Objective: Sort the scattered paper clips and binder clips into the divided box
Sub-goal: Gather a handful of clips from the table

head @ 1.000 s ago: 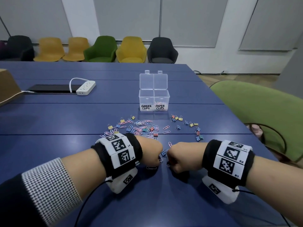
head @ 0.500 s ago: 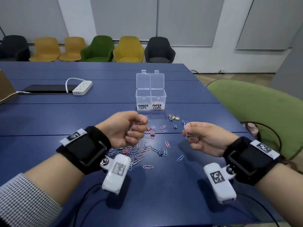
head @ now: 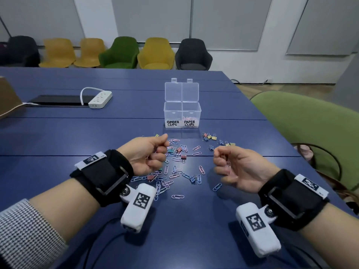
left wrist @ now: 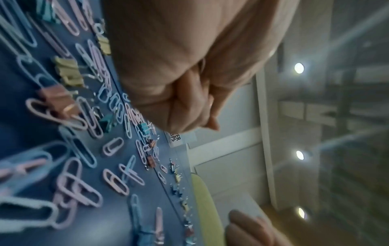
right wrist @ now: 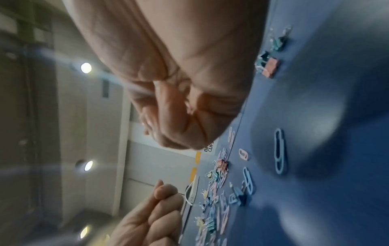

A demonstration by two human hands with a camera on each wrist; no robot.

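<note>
A clear divided box (head: pixel 172 115) stands open at mid-table, labelled BINDER CLIPS on the left and PAPER CLIPS on the right. Some pink clips lie in the right half. Pastel paper clips (head: pixel 175 172) and small binder clips (head: pixel 209 137) are scattered on the blue table in front of it. My left hand (head: pixel 157 152) hovers above the pile as a fist (left wrist: pixel 202 103); a thin wire seems to show among its fingers. My right hand (head: pixel 223 162) is raised to the right, with fingers curled on pink paper clips (head: pixel 228 165). The right wrist view shows that hand (right wrist: pixel 168 119) closed.
A white power strip (head: pixel 100 99) and a black panel (head: pixel 58 100) lie at the far left, beside a brown box (head: pixel 7 98). A green chair (head: pixel 310 133) stands close to the table's right edge. Coloured chairs (head: pixel 120 53) line the back wall.
Both hands lifted off the table from knuckles-up fists over the clips, turned over and moved apart. Each came up closed, the right with pink paper clips.
</note>
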